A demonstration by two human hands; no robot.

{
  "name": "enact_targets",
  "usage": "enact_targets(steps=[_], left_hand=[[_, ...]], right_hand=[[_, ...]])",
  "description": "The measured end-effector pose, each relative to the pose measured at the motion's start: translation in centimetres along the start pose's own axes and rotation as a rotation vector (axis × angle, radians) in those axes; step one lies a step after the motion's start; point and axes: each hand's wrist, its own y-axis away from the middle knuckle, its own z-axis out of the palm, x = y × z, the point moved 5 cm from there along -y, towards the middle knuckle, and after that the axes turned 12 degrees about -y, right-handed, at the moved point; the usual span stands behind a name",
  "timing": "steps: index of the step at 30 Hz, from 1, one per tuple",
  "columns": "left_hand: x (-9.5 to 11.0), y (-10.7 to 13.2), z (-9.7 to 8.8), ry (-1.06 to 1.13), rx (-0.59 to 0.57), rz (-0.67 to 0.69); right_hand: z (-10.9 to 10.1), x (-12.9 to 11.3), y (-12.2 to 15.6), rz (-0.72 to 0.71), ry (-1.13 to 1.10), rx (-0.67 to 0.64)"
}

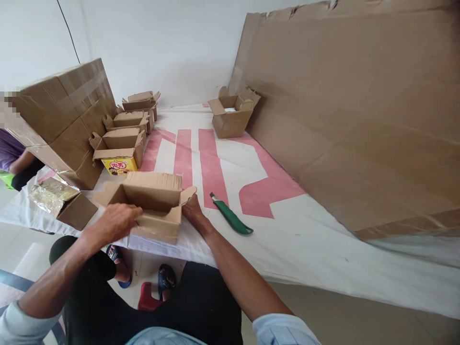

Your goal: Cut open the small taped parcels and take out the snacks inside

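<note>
An open, unlined cardboard box stands at the table's near edge with its flaps spread outward. My left hand grips its near left side, fingers curled over the top of the wall. At the box's right end, my right hand holds the side by the flap; part of those fingers is hidden behind the cardboard. To the right of that hand lies a green utility knife, its tip pointing away from me.
Several open boxes line the left, one with a yellow printed front. Behind them rises a taped carton stack. A crumpled box lies at left. Another open box stands near a large cardboard sheet. A person's arm shows far left.
</note>
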Motion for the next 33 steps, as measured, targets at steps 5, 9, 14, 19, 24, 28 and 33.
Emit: enact_targets(steps=[5,9,14,19,24,28,33], left_hand=[[-9.3,-3.3,-0.7,-0.197,0.099,-0.263],[-14.8,-4.9,0.0,-0.245,0.173,-0.388],[-16.1,-4.2,1.0,-0.187,0.355,-0.522],[-11.9,-0.4,3.0,0.003,0.710,-0.608],[-9.3,-0.5,8.3,0.306,0.701,-0.735],[-9.9,-3.9,10.8,0.502,0.620,-0.853],[-11.7,-6.9,11.1,0.550,0.669,-0.908]], right_hand=[[-0.1,-0.6,-0.1,-0.007,-0.011,0.019],[-0.1,-0.8,0.0,-0.005,-0.014,0.018],[-0.2,-0.9,0.0,-0.003,-0.014,0.018],[-0.2,-1.0,0.0,-0.003,-0.011,0.016],[-0.3,-0.8,0.1,0.006,0.002,0.021],[-0.3,-0.8,0.1,0.008,0.001,0.015],[-0.3,-0.9,0.1,0.009,-0.001,-0.001]])
